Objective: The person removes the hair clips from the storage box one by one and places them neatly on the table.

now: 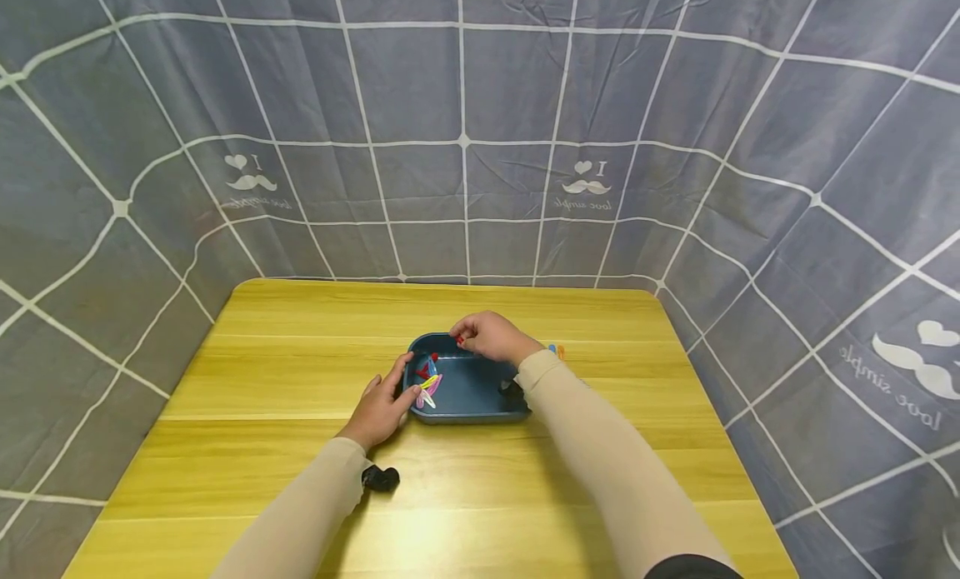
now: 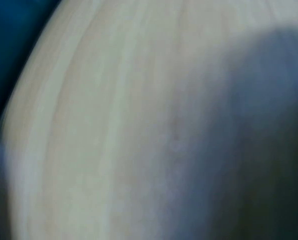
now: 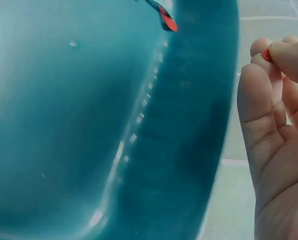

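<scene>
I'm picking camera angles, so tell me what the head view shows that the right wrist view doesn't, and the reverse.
Only the head view: the left hand at the left end of the tray, the yellow clip and the left sleeve. Only the right wrist view: the palm side of the right hand. Both: the tray, the right hand and the small red piece it pinches.

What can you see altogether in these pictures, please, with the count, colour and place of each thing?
Table: one, yellow wood-grain, foreground
Curtain: at least one, grey with white grid, around the table
Tray: one, dark blue, on the table
Clips: several, mixed colours, tray's left side
Red piece: one, red, pinched in the right hand
Loose pieces: at least two, blue and orange, beyond the right wrist
Sleeves: two, beige, on the forearms
Hands: two, bare; left hand at the tray's left rim
</scene>
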`<move>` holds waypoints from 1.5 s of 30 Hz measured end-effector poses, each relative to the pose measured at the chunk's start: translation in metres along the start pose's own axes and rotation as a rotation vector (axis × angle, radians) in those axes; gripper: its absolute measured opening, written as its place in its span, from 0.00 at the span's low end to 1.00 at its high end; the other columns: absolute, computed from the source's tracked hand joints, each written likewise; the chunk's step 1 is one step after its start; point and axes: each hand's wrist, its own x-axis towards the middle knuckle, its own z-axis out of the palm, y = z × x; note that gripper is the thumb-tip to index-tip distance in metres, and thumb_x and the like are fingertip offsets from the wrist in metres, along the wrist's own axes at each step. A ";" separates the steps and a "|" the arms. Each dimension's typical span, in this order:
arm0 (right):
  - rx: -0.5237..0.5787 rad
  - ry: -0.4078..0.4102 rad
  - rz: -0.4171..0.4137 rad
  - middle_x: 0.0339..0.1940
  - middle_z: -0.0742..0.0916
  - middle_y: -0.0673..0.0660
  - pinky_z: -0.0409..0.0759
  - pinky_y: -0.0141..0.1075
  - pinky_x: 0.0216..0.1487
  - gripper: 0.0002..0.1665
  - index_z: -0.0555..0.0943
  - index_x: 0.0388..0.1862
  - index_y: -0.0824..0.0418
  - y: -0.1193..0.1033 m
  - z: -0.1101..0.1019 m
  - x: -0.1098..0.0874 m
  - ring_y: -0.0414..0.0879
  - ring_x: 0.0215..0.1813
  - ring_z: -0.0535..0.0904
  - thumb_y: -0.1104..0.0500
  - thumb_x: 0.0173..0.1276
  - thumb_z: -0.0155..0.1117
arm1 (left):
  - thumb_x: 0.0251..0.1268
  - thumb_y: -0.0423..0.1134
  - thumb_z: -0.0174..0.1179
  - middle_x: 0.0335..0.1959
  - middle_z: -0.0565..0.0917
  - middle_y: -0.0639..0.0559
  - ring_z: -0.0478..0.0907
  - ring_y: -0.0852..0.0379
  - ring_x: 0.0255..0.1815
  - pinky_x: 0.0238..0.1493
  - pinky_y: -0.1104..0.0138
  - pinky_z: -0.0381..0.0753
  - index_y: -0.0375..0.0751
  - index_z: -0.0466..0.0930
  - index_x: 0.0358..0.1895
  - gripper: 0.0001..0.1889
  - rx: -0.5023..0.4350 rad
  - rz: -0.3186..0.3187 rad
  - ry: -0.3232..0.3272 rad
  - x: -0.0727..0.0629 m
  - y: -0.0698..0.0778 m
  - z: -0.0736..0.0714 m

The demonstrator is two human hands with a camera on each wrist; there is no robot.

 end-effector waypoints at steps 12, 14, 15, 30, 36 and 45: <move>0.088 0.183 0.060 0.47 0.88 0.61 0.84 0.31 0.44 0.21 0.84 0.64 0.64 0.020 -0.039 -0.024 0.49 0.43 0.83 0.66 0.73 0.62 | 0.85 0.55 0.49 0.81 0.67 0.37 0.69 0.30 0.77 0.87 0.39 0.37 0.63 0.46 0.87 0.35 -0.004 -0.006 -0.019 -0.002 0.003 -0.001; 0.094 0.208 0.078 0.48 0.87 0.62 0.86 0.34 0.45 0.21 0.84 0.65 0.63 0.026 -0.046 -0.030 0.50 0.44 0.85 0.65 0.74 0.62 | 0.85 0.56 0.49 0.81 0.67 0.37 0.70 0.30 0.77 0.87 0.39 0.37 0.63 0.46 0.87 0.36 -0.002 -0.002 -0.018 -0.001 0.004 -0.002; 0.101 0.216 0.089 0.49 0.87 0.62 0.87 0.35 0.47 0.22 0.83 0.66 0.62 0.028 -0.049 -0.033 0.51 0.45 0.85 0.65 0.75 0.62 | 0.85 0.56 0.49 0.81 0.67 0.37 0.69 0.29 0.77 0.87 0.39 0.37 0.63 0.46 0.87 0.36 0.000 -0.001 -0.016 -0.001 0.005 -0.003; 0.073 0.324 0.241 0.51 0.84 0.61 0.78 0.37 0.44 0.24 0.79 0.70 0.63 0.108 -0.082 -0.075 0.52 0.47 0.80 0.61 0.79 0.62 | 0.84 0.58 0.50 0.80 0.67 0.36 0.63 0.26 0.80 0.86 0.36 0.38 0.65 0.47 0.87 0.36 -0.006 -0.009 -0.015 0.003 0.002 -0.001; 0.059 0.323 0.277 0.44 0.82 0.58 0.74 0.37 0.39 0.24 0.79 0.69 0.68 0.136 -0.081 -0.088 0.50 0.41 0.76 0.64 0.78 0.61 | 0.84 0.56 0.51 0.79 0.69 0.34 0.71 0.28 0.76 0.87 0.39 0.37 0.61 0.48 0.87 0.36 0.007 0.011 -0.009 0.003 0.002 -0.003; 0.052 0.299 0.342 0.41 0.82 0.57 0.76 0.39 0.46 0.22 0.80 0.67 0.68 0.159 -0.067 -0.100 0.49 0.42 0.76 0.66 0.78 0.59 | 0.83 0.59 0.49 0.81 0.67 0.36 0.66 0.26 0.79 0.87 0.37 0.37 0.63 0.47 0.87 0.36 -0.006 -0.006 -0.020 0.002 0.002 -0.002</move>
